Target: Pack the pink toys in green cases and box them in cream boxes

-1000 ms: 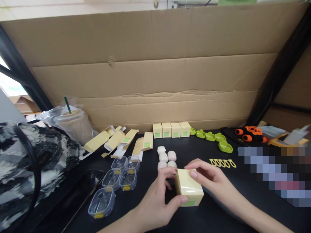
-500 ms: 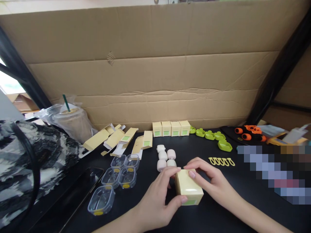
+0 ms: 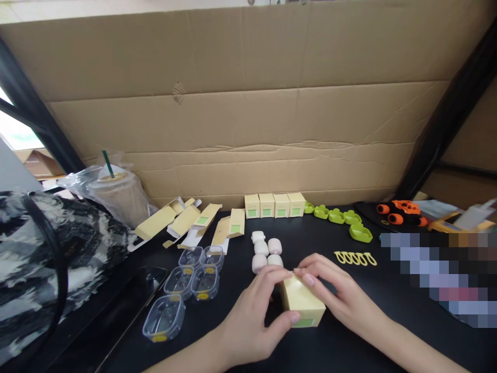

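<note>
A small pale-yellow carton [image 3: 303, 301] with a green label lies on the black table between both hands. My left hand [image 3: 252, 316] grips its near left side, thumb under the front edge and fingers on the far top edge. My right hand [image 3: 341, 295] holds the right side, fingertips meeting the left ones on the top far edge. Just behind the carton sit several pinkish-white earbud cases [image 3: 264, 251].
Several clear plastic trays [image 3: 186, 287] lie to the left, with flat unfolded cartons [image 3: 194, 223] behind them. Folded cartons [image 3: 275, 205] line the cardboard wall, beside green covers [image 3: 341, 220] and yellow loops [image 3: 355, 258]. A bagged drink cup [image 3: 116, 197] and patterned bag [image 3: 46, 259] occupy the left.
Both hands' fingertips have closed together onto the carton's far top edge. The carton has settled slightly lower and flatter on the table.
</note>
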